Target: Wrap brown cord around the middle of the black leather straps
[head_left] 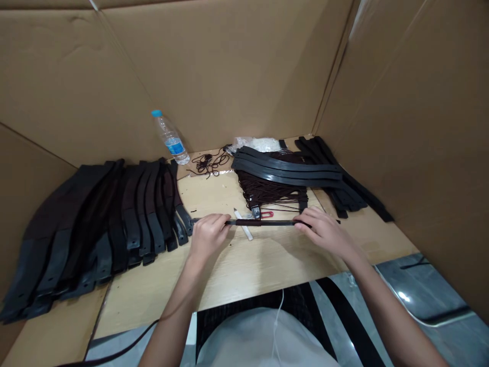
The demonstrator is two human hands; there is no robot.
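Observation:
A thin black strip (278, 223), seen edge-on, spans the space between my hands above the wooden board. Dark brown cord (248, 222) is wound round its middle part. My left hand (208, 234) is closed on the strip's left part, and my right hand (323, 229) grips the right part. Just behind the wound part is a small metal clamp (255, 210), with a red loop-shaped piece (267, 214) beside it. Partly under the strip lies a slim white stick-like tool (247, 233). A bundle of dark brown cord (263, 191) sits farther back, partly covered by curved black strips (286, 171).
Many cord-wrapped curved strips (145, 214) are piled on the left. More black strips (351, 196) lie at right. A water bottle (173, 142) leans at the back near tangled cord (210, 162) and a clear plastic bag (260, 144). Cardboard walls (237, 71) enclose the wooden board (168, 290).

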